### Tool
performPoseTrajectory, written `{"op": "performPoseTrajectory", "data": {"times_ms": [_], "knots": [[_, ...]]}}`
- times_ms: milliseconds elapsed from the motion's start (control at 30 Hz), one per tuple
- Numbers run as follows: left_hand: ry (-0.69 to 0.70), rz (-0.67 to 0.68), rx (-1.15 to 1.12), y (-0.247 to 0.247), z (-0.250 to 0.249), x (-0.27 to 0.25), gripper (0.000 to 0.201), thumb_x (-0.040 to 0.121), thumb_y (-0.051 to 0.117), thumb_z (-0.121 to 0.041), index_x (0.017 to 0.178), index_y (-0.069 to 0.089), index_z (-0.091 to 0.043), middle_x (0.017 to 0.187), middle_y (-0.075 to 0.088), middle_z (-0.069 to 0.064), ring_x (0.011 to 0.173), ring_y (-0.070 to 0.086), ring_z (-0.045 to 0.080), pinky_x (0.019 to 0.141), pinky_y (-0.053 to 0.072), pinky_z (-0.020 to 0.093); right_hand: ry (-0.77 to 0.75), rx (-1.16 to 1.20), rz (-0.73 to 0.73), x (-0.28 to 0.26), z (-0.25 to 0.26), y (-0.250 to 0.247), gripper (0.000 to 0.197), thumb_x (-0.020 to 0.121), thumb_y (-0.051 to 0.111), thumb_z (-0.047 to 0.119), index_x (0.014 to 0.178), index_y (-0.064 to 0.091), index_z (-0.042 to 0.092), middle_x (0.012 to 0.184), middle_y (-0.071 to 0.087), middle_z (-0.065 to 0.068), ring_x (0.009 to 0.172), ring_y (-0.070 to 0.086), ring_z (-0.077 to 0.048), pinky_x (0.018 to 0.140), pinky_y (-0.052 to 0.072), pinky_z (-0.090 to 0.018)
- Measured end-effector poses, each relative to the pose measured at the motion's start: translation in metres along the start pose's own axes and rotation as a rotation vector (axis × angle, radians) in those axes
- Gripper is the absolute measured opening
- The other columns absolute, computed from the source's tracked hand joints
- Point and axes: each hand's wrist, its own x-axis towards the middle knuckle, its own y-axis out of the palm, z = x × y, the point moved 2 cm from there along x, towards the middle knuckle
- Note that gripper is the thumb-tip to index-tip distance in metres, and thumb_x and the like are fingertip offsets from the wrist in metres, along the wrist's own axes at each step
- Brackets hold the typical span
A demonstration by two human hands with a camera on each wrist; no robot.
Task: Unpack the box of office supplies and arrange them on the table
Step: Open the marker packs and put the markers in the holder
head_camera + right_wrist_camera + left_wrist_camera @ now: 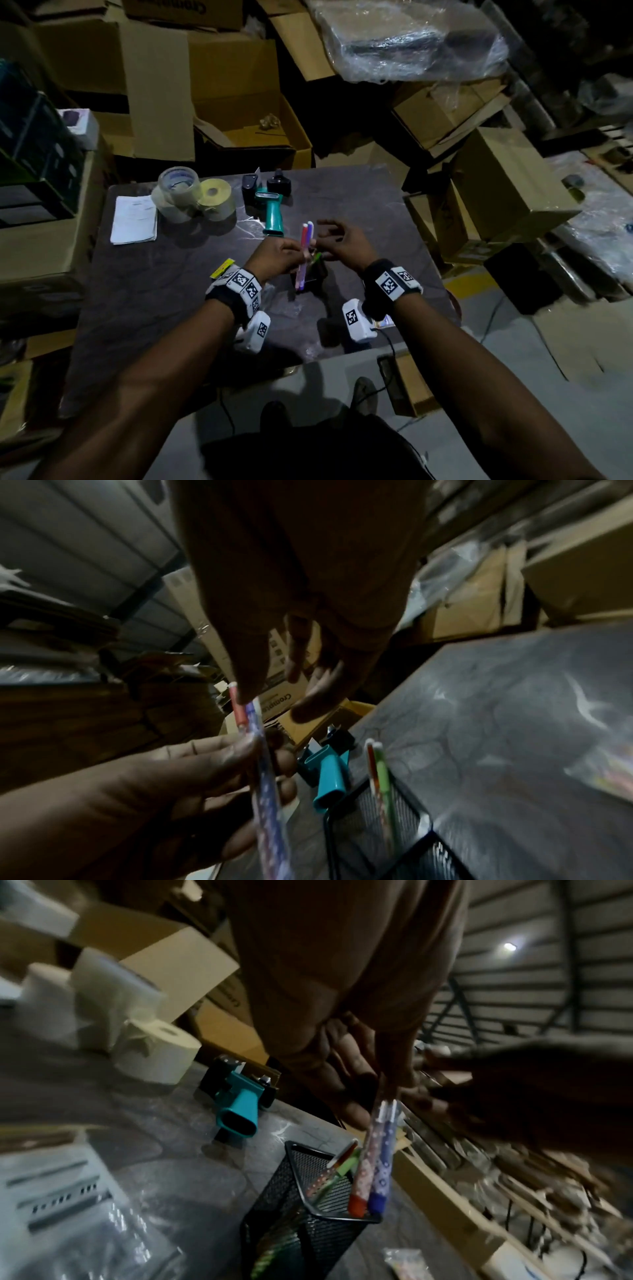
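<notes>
Pinching two pens over mesh holder, left hand; right hand splayed.

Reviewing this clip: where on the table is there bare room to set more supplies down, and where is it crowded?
Bare: the table's far right, beyond the right hand, and the near-left stretch below the paper stack. Crowded: the far left edge with tape rolls and teal dispenser, and the middle around the mesh pen holder.
</notes>
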Motion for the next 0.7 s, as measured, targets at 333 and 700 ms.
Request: {"op": "performPoseTrajectory", "data": {"times_ms": [333, 700], "knots": [[0.041, -0.028, 0.092, -0.006, -0.009, 0.012, 0.025, 0.084, 0.070, -0.001, 0.109, 0.066, -0.004, 0.090, 0.068, 0.012, 0.070, 0.065, -0.002, 0.066, 0.051, 0.010, -0.214, -0.471, 0.083, 0.019, 0.020, -0.006, 0.014, 0.079, 0.074, 0.003, 0.093, 0.071, 0.004, 0.066, 0.059, 0.007, 0.051, 0.053, 0.012, 0.048, 0.035, -0.004], [-0.136, -0.225, -0.165, -0.021, 0.000, 0.011, 0.008, 0.090, 0.061, -0.008, 0.091, 0.064, -0.016, 0.084, 0.068, 0.001, 0.073, 0.061, 0.011, 0.051, 0.047, 0.012, -0.141, -0.757, 0.074, 0.033, 0.006, 0.001, 0.015, 0.080, 0.072, 0.006, 0.095, 0.073, 0.008, 0.099, 0.070, -0.011, 0.086, 0.066, -0.022, 0.069, 0.041, -0.021]]}}
